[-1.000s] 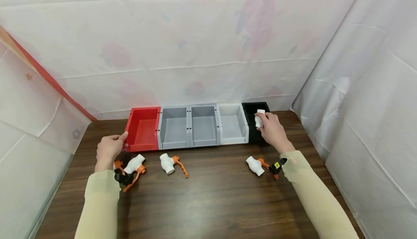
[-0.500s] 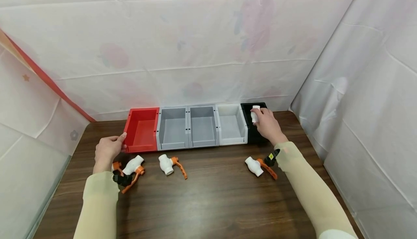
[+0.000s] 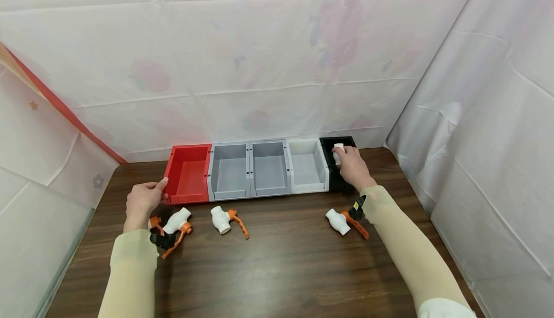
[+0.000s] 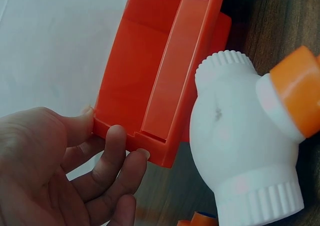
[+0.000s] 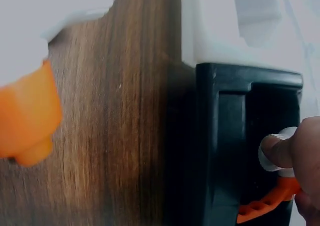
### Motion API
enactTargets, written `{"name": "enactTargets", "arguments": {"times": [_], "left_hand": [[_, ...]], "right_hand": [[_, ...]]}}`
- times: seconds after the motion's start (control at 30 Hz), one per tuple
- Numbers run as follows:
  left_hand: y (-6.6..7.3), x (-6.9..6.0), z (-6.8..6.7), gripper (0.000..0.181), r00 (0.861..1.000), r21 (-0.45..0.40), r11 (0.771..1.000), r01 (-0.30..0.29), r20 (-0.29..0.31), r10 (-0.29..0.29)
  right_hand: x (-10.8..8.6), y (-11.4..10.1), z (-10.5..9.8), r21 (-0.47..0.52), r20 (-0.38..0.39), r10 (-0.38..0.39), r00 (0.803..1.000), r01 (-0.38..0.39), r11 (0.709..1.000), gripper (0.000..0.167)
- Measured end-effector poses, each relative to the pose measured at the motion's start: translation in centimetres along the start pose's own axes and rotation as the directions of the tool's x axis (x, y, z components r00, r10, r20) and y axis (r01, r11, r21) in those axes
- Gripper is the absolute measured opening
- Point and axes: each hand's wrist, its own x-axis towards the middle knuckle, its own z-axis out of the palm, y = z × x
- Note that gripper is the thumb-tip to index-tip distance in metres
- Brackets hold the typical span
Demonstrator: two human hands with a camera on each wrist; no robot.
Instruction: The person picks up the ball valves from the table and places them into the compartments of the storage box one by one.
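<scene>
My right hand (image 3: 355,169) grips a white ball valve (image 3: 338,154) inside the black bin (image 3: 342,183). In the right wrist view the valve's orange lever handle (image 5: 270,206) hangs below my thumb; my other fingers are partly cut off. My left hand (image 3: 144,200) holds the near left side of the red bin (image 3: 188,197), thumb at the rim and bent fingers against the wall. Close to that wrist lies another white ball valve (image 4: 245,141) with an orange handle; beside it a further orange part (image 3: 155,222) is mostly hidden by the arm.
Between the red and black bins stand two grey bins (image 3: 229,195) and a white bin (image 3: 311,186), all in one row against the curtain. One white valve (image 3: 221,219) lies in front of the grey bins. Another valve (image 3: 337,222) lies near my right wrist on the wooden table (image 3: 277,270).
My right hand has moved slightly left and in over the black bin, then a little lower, with the valve in its grip. The left hand stays at the red bin.
</scene>
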Motion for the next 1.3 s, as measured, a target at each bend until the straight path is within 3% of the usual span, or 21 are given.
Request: {"name": "enactTargets", "arguments": {"times": [0.37,0.7,1.3], "left_hand": [[-0.3,0.0,-0.2,0.075,1.0,-0.002,1.0,0.004,0.012,-0.004],[-0.2,0.4,0.0,0.075,1.0,0.006,1.0,-0.003,0.008,0.003],[-0.3,0.5,-0.2,0.076,0.999,0.007,0.999,-0.031,0.005,0.031]], "right_hand": [[0.4,0.1,0.5,-0.021,0.018,-0.028,0.999,0.028,0.999,0.064],[1.2,0.2,0.3,-0.039,0.034,-0.007,0.999,0.009,0.999,0.061],[2.3,0.8,0.7,0.003,0.081,0.0,0.997,0.0,1.0,0.062]]}}
